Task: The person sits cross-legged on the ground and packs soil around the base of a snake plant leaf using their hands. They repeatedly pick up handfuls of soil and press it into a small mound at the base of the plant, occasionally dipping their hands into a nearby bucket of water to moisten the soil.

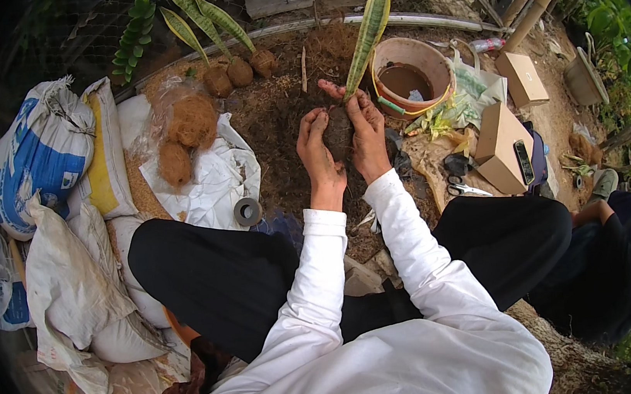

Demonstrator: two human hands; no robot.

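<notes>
Between my cupped hands sits a dark, round root ball [337, 134] of soil. A tall snake plant leaf [372, 27], green with yellow edges, rises from its top and leans to the right. My left hand [319, 154] presses against the ball's left side. On the other side my right hand [368, 135] wraps it, thumb and fingers close to the leaf base. Both hands are smeared with soil. Beneath them lies loose dark soil [279, 154]. Farther left stand several brown fibre balls [240, 72], with snake plant leaves [224, 27] growing from them.
A bucket [433, 67] of muddy water stands right of my hands. Scissors [467, 189] and cardboard boxes [503, 148] lie farther right. At left are full sacks [42, 154], coconut-fibre balls [192, 121] on white sheeting [230, 168], and a tape roll [247, 212]. Another person [596, 266] sits at right.
</notes>
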